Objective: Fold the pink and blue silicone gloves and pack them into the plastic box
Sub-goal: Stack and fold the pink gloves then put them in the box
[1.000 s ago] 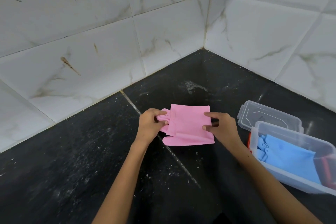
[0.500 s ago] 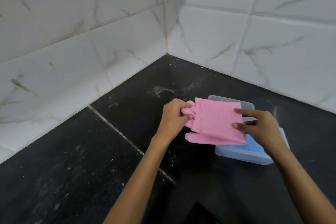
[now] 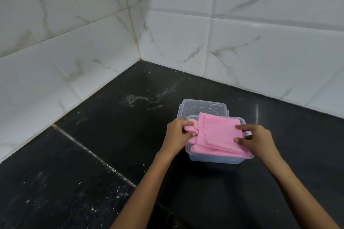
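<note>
Here the folded pink glove (image 3: 216, 134) sits over the open plastic box (image 3: 214, 160), resting on its rim, blue glove (image 3: 216, 159) (dimly seen through the wall) beneath. The left hand (image 3: 176, 134) pinches its bunched finger end; the right hand (image 3: 256, 139) pinches the cuff edge. The lid (image 3: 202, 107) lies behind on the black tabletop (image 3: 93, 154).

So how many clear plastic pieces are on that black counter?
2. The plastic box sits under the hands, with the pink glove going in; its lid lies flat just behind it, towards the wall. Nothing else seems hidden.
</note>
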`<state>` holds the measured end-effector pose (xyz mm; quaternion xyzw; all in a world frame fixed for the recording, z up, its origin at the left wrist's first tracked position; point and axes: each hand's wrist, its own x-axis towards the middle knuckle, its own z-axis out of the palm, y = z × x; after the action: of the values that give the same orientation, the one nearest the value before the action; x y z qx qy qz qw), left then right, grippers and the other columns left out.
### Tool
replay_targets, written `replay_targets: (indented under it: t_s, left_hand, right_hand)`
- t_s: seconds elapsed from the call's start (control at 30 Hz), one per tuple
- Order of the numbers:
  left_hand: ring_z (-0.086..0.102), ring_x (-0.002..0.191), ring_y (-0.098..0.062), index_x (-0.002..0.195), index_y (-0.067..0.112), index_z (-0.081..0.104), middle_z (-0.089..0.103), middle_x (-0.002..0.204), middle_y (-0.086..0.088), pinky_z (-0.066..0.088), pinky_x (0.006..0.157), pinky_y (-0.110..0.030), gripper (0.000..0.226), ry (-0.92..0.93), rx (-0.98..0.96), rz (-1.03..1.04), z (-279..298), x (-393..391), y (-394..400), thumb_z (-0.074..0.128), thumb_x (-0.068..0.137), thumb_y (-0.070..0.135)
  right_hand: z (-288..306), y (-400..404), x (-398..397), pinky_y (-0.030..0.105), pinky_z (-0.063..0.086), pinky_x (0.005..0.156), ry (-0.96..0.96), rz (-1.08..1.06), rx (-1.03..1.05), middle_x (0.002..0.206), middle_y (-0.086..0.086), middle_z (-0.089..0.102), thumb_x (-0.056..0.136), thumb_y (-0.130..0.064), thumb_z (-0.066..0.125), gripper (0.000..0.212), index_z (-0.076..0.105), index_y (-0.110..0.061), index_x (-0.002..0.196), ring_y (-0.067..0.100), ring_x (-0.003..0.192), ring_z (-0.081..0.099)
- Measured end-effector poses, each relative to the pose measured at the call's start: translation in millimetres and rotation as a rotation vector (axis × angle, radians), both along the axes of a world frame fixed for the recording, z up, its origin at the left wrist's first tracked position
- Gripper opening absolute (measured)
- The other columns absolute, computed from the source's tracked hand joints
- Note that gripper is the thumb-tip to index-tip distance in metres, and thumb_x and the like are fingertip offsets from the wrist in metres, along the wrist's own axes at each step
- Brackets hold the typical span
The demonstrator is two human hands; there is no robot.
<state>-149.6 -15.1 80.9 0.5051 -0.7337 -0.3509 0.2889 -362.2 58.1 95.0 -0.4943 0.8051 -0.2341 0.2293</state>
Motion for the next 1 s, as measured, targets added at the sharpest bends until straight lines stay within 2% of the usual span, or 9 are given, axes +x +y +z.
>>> replay_targets:
  t_s: [0.33, 0.53, 0.6, 0.63, 0.7, 0.77, 0.87, 0.93, 1.0]
  left_hand:
    - [0.056, 0.105, -0.011, 0.117, 0.008, 0.065, 0.059, 0.118, -0.002, 0.049, 0.090, -0.020, 0.038, 0.062, -0.069, 0.048, -1, -10, 3, 0.072, 0.079, 0.007]
    - [0.052, 0.096, -0.007, 0.114, 0.008, 0.066, 0.058, 0.114, -0.005, 0.046, 0.087, -0.019, 0.033, -0.119, -0.021, -0.034, -9, -13, -1, 0.069, 0.081, 0.007]
    - [0.052, 0.101, -0.011, 0.108, 0.008, 0.067, 0.057, 0.116, -0.006, 0.043, 0.086, -0.020, 0.027, -0.244, -0.071, -0.062, -4, -16, -1, 0.066, 0.082, 0.003]
    - [0.051, 0.108, -0.016, 0.109, 0.009, 0.066, 0.055, 0.121, -0.007, 0.041, 0.088, -0.022, 0.029, -0.325, -0.141, -0.051, -1, -19, 0, 0.063, 0.082, 0.001]
    - [0.043, 0.124, -0.022, 0.118, 0.014, 0.063, 0.050, 0.134, -0.007, 0.037, 0.101, -0.028, 0.038, -0.422, -0.345, -0.015, 5, -28, 4, 0.058, 0.082, 0.000]
    - [0.035, 0.136, -0.024, 0.126, 0.015, 0.057, 0.042, 0.146, -0.008, 0.022, 0.112, -0.032, 0.039, -0.427, -0.484, -0.137, 6, -40, 6, 0.055, 0.088, 0.007]
    - [0.009, 0.146, -0.021, 0.144, 0.014, 0.033, 0.013, 0.158, -0.008, 0.005, 0.117, -0.036, 0.046, -0.583, -0.326, -0.483, -5, -53, 3, 0.038, 0.099, 0.023]
    - [-0.003, 0.147, -0.020, 0.149, 0.012, 0.018, -0.002, 0.159, -0.008, 0.000, 0.118, -0.038, 0.053, -0.764, -0.197, -0.600, -15, -56, -4, 0.032, 0.101, 0.030]
    - [-0.010, 0.146, -0.020, 0.150, 0.011, 0.006, -0.011, 0.158, -0.007, -0.004, 0.117, -0.038, 0.059, -0.887, -0.108, -0.668, -22, -58, -10, 0.027, 0.101, 0.035]
  right_hand:
    - [-5, -1, -11, 0.039, 0.053, 0.080, 0.129, 0.022, -0.192, 0.120, 0.011, 0.062, 0.074, -0.010, 0.077, 0.046, 0.065, -0.014, 0.118, 0.015, 0.073, 0.058]
    - [-11, -3, -3, 0.040, 0.052, 0.084, 0.288, 0.092, 0.030, 0.132, 0.012, 0.050, 0.084, -0.016, 0.065, 0.042, 0.057, -0.012, 0.126, 0.029, 0.103, 0.059]
    - [-11, -4, 2, 0.039, 0.049, 0.086, 0.500, 0.165, 0.078, 0.145, 0.014, 0.033, 0.088, -0.026, 0.058, 0.037, 0.054, -0.014, 0.123, 0.032, 0.122, 0.044]
    - [-11, -5, 3, 0.040, 0.044, 0.096, 0.583, 0.232, 0.091, 0.153, 0.015, 0.020, 0.090, -0.032, 0.054, 0.039, 0.049, -0.016, 0.126, 0.034, 0.134, 0.031]
    - [-13, -6, 2, 0.042, 0.019, 0.116, 0.618, 0.419, 0.124, 0.159, 0.010, -0.007, 0.095, -0.045, 0.039, 0.053, 0.031, -0.020, 0.142, 0.028, 0.146, 0.006]
    - [-13, -6, -1, 0.039, 0.005, 0.119, 0.555, 0.556, 0.199, 0.152, 0.002, -0.023, 0.088, -0.062, 0.003, 0.073, 0.008, -0.023, 0.149, 0.021, 0.147, -0.006]
    - [-13, -7, -3, 0.036, 0.002, 0.119, 0.562, 0.662, 0.319, 0.154, 0.004, -0.022, 0.035, -0.073, -0.046, 0.129, -0.006, -0.024, 0.148, 0.020, 0.146, -0.012]
    - [-18, -12, -3, 0.036, -0.001, 0.118, 0.614, 0.706, 0.397, 0.156, 0.007, -0.017, 0.023, -0.071, -0.051, 0.141, -0.007, -0.023, 0.148, 0.021, 0.146, -0.012]
    - [-21, -19, -3, 0.038, -0.005, 0.118, 0.596, 0.735, 0.469, 0.157, 0.007, -0.017, 0.040, -0.073, -0.043, 0.124, -0.009, -0.021, 0.148, 0.022, 0.145, -0.013]
